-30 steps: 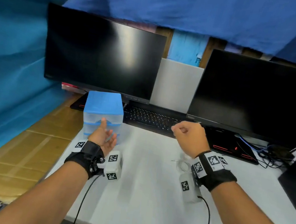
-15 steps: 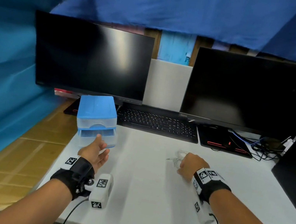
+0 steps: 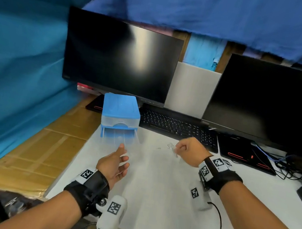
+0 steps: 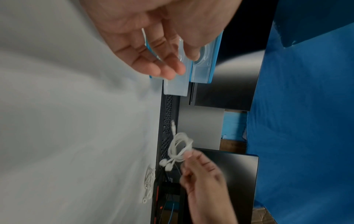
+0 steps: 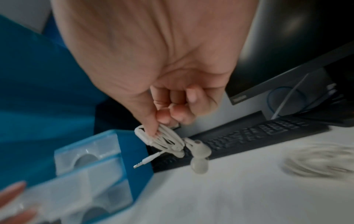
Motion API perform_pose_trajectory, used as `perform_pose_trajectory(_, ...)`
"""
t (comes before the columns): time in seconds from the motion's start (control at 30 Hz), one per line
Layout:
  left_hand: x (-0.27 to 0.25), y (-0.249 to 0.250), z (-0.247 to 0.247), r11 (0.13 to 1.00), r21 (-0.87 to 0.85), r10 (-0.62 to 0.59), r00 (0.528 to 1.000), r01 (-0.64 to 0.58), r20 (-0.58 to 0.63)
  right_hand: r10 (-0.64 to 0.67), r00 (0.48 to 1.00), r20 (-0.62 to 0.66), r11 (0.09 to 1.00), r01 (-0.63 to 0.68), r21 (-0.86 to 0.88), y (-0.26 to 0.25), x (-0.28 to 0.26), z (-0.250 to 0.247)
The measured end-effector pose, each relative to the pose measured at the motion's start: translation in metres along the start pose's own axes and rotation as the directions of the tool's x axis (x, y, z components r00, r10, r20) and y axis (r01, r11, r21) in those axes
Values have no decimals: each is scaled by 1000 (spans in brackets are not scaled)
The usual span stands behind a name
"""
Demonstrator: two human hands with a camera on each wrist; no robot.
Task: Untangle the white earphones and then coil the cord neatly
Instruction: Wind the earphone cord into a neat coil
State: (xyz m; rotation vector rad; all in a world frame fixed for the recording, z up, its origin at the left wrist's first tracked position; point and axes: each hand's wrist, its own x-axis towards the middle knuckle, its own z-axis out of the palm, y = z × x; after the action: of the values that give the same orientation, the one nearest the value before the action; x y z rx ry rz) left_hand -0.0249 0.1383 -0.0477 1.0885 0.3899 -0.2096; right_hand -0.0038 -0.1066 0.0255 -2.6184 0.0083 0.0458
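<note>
The earphones (image 5: 168, 142) are white, cord, buds and all, with a silver plug tip; a second white cord bundle (image 5: 318, 163) lies on the pale grey-white desk (image 3: 155, 184). The drawer box (image 3: 120, 115) has a bright blue top and frame with clear, frosty drawers. Both monitors (image 3: 121, 58) and the keyboard (image 3: 178, 126) are black. The wrist bands (image 3: 91, 188) are black, carrying white tags with black square patterns. Blue cloth (image 3: 222, 10) hangs behind.

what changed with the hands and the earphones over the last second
The right hand dropped to the table, then rose, now pinching the bundled white earphones off the surface. The left hand stayed open, near the blue drawer box, whose lower drawer remains pulled out. A second cord bundle lies on the table.
</note>
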Motion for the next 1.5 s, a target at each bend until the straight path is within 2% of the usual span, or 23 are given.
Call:
perform_pose_trajectory(0.1, -2, -2, 1, 1000, 0, -8, 1000, 8, -12, -89, 996, -9, 994, 90, 58, -35, 5, -11)
perform_pose_trajectory(0.23, -6, -4, 2, 1000, 2, -10, 1000, 10, -19, -200, 980, 1, 979, 199, 51, -86, 9, -11)
perform_pose_trajectory(0.3, -8, -6, 3, 1000, 5, -12, 1000, 12, -15, -254, 967, 26, 965, 255, -60, -108, 10, -2)
perform_pose_trajectory(0.4, -10, -8, 4, 1000, 12, -11, 1000, 11, -18, -345, 938, 42, 891, 341, -299, -133, 14, 25)
perform_pose_trajectory(0.47, -9, -9, 4, 1000, 18, -12, 1000, 13, -26, -383, 920, 82, 837, 383, -390, -141, 17, 48)
perform_pose_trajectory(0.53, -7, -10, 2, 999, 29, -14, 999, 15, -37, -348, 923, 164, 827, 384, -410, -142, 21, 67)
perform_pose_trajectory(0.63, -5, -9, 0, 1000, 26, -11, 999, 12, -36, -296, 935, 197, 905, 340, -256, -133, 28, 66)
perform_pose_trajectory(0.73, -2, -5, -1, 1000, 7, -19, 999, 19, -32, -285, 957, 50, 953, 288, -92, -114, 30, 38)
perform_pose_trajectory(0.87, 9, 8, 3, 994, -64, -92, 995, 90, -29, -148, 980, -136, 988, 153, 27, -64, 28, -2)
perform_pose_trajectory(1.03, 40, 23, 12, 983, -149, -117, 992, 109, -43, 28, 990, -136, 999, -34, -42, 11, 16, -29)
perform_pose_trajectory(1.2, 57, 28, 19, 976, -175, -139, 989, 128, -52, 174, 965, -195, 981, -186, -47, 68, 0, -46)
perform_pose_trajectory(1.33, 57, 19, 23, 980, -153, -144, 985, 128, -96, 233, 954, -191, 965, -251, -77, 95, -7, -48)
perform_pose_trajectory(1.5, 50, 13, 14, 981, -91, -178, 980, 170, -86, 289, 952, -97, 945, -300, -127, 110, -6, -24)
